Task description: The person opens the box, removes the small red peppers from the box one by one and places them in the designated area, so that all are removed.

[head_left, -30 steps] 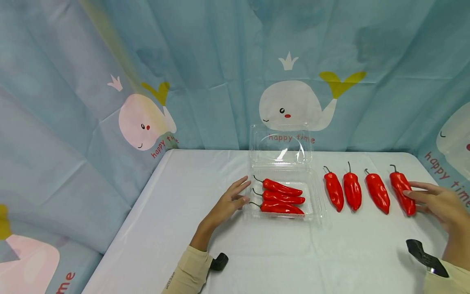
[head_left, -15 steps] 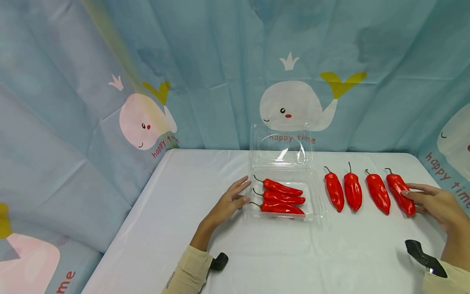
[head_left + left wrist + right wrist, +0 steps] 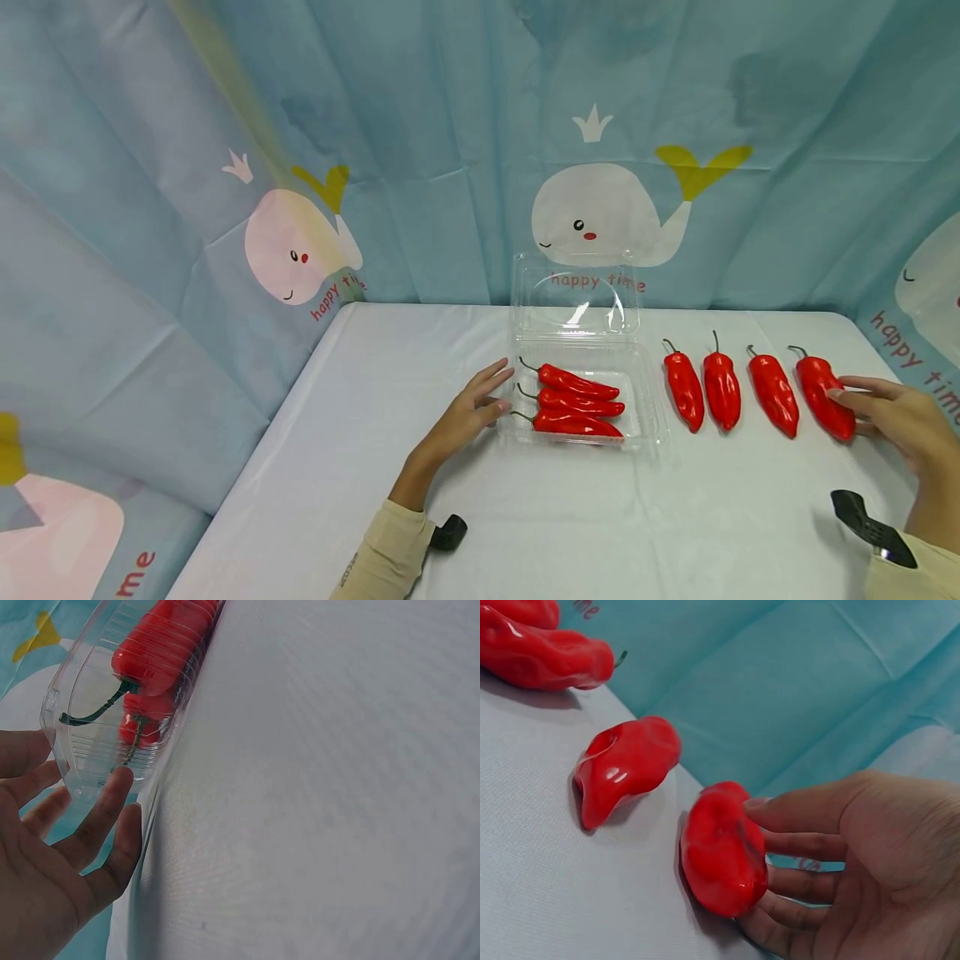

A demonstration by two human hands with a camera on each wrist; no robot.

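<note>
Hand, right: thumb and fingers grasp the end pepper about its middle, at the far right of a row on the white table; whether it has left the cloth cannot be told.
Row beside it: three loose peppers lie apart from the hand, stems toward the blue curtain.
Hand, left: fingers loose and spread, grasping nothing, tips at the left end of the clear container and seemingly against its wall.
Container load: three packed peppers lie side by side, stems toward the left hand; bare floor shows at the right end.
Lid: raised behind the load, not yet closed.
Pepper tally: three of seven inside, four outside, one of those in the grasp; by that count the filling looks a little short of halfway.
Head view alone: both hands, the whole row and the container together, plus the stem of the grasped pepper.
Right wrist view alone: the fingers along that pepper's near side, largely hidden from above; no container appears.
Left wrist view alone: the container's ribbed side wall close up, green stems behind it; no loose peppers appear.
</note>
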